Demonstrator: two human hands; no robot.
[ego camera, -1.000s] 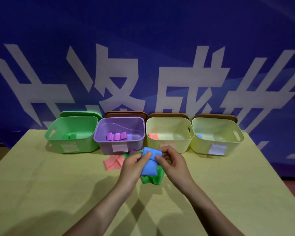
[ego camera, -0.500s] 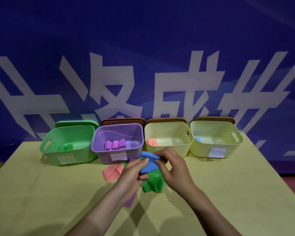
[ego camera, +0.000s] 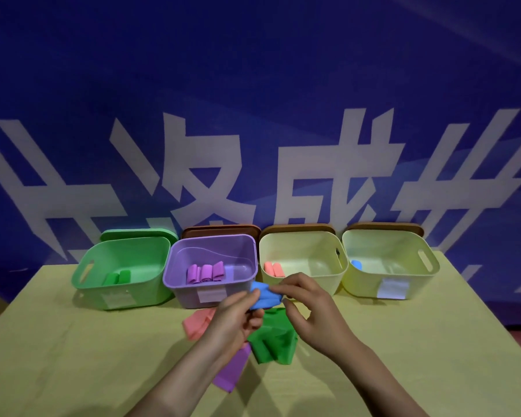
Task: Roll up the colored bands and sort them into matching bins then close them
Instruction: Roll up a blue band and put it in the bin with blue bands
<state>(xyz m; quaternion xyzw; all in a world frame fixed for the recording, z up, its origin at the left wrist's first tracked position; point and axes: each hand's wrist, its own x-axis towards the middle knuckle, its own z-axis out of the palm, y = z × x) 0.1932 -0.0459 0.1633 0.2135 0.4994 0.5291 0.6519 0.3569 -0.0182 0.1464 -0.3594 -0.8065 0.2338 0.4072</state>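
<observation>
A blue band (ego camera: pixel 265 297), partly rolled, is held above the table between my two hands. My left hand (ego camera: pixel 235 317) pinches its left end and my right hand (ego camera: pixel 310 308) pinches its right end. Below them lie a green band (ego camera: pixel 272 341), a pink band (ego camera: pixel 197 325) and a purple band (ego camera: pixel 233 370). Four open bins stand in a row: a green bin (ego camera: pixel 103 293) with green rolls, a purple bin (ego camera: pixel 178 290) with purple rolls, a pale yellow bin (ego camera: pixel 337 275) with pink rolls, and a second pale yellow bin (ego camera: pixel 427 278) with a blue roll (ego camera: pixel 356 264).
Lids lean behind the bins: a green lid (ego camera: pixel 139 235) and brown lids (ego camera: pixel 220 230), (ego camera: pixel 298 228), (ego camera: pixel 385 226). The yellow table (ego camera: pixel 73 356) ends at a blue banner wall just behind the bins. White labels sit on the bin fronts.
The blue band has become more tightly bunched between my hands. The camera view has tilted up a little, so the bins sit lower in frame.
</observation>
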